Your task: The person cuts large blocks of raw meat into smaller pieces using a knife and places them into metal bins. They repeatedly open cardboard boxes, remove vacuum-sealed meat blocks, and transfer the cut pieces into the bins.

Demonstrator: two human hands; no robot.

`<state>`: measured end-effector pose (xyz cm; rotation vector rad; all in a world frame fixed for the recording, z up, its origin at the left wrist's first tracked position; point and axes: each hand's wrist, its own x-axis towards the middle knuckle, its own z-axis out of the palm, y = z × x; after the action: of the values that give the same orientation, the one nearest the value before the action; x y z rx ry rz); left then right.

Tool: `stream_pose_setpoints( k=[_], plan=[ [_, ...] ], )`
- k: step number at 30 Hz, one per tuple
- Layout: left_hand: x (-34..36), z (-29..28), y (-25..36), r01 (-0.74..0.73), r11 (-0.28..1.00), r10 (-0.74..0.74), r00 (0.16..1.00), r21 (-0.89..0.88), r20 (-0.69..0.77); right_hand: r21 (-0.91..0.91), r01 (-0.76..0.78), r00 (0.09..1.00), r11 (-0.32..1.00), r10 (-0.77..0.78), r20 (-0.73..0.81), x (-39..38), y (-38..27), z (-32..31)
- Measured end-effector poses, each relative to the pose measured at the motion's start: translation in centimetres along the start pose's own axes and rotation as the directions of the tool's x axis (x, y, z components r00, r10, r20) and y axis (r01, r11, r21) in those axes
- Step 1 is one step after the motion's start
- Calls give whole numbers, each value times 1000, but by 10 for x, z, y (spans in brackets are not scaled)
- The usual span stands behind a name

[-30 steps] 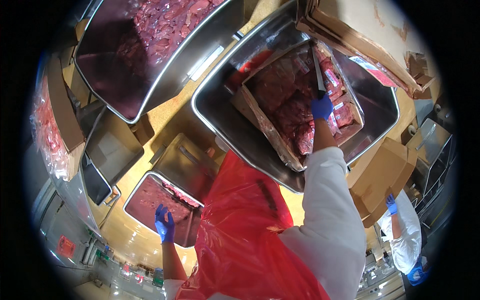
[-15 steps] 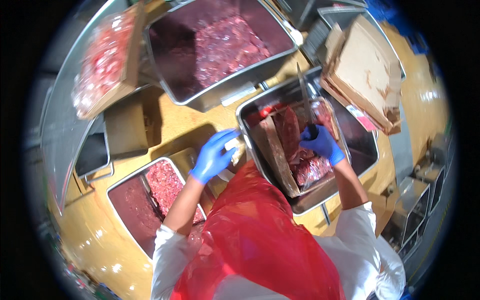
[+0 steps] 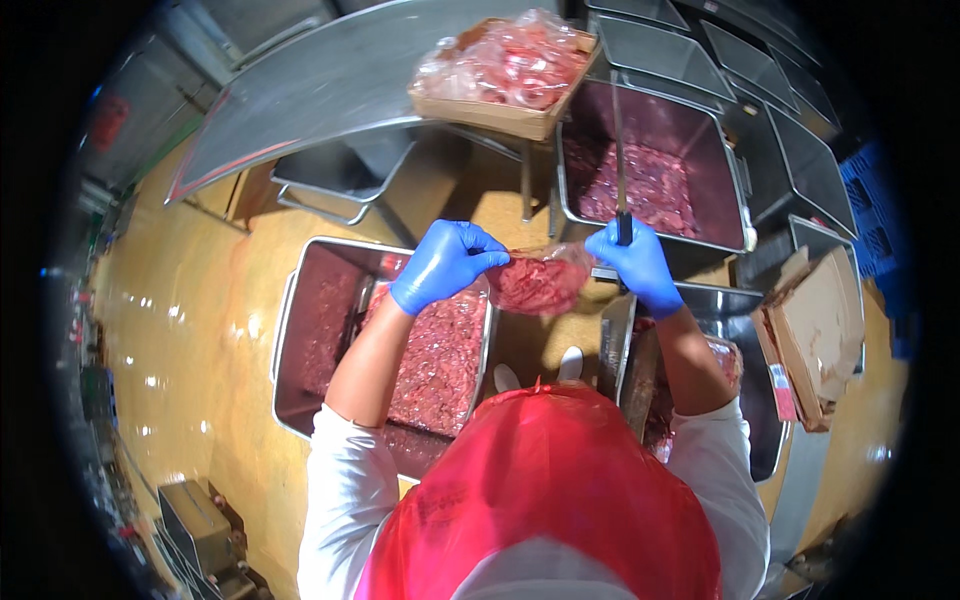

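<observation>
A piece of red meat [image 3: 540, 285] with clear plastic film at its upper right hangs between my two blue-gloved hands. My left hand [image 3: 448, 268] pinches its left edge, fingers closed. My right hand [image 3: 638, 268] is closed round the black handle of a knife [image 3: 621, 165], whose long blade points away from me; this hand also touches the film at the meat's right end. Beside and partly below my left hand stands a steel bin [image 3: 284, 350] with chopped red meat [image 3: 435, 345] in it.
Right of me, another steel bin [image 3: 770, 440] holds a box of meat, partly hidden by my arm. A far bin [image 3: 735, 180] contains more meat. A carton of crumpled plastic [image 3: 505, 75] rests on a steel table [image 3: 330, 75]. Flattened cardboard [image 3: 820, 340] lies at the right.
My right hand, with the knife, has come up out of the box in the right bin. The meat now hangs between both hands, and the view has turned toward the left bin.
</observation>
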<state>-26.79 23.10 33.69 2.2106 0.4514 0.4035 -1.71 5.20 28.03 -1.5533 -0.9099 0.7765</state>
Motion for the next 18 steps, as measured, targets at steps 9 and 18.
stream_pose_setpoints(
  k=[9, 18],
  plan=[
    [-103, -53, -61, 448, 800, -162, 802, 399, -575, -751, 248, 964, 612, -76, 256, -33, 1, 115],
    [-171, -51, -72, 624, 651, -151, 665, 432, -732, -524, 440, 814, 729, -76, 576, -4, -11, 239]
  ],
)
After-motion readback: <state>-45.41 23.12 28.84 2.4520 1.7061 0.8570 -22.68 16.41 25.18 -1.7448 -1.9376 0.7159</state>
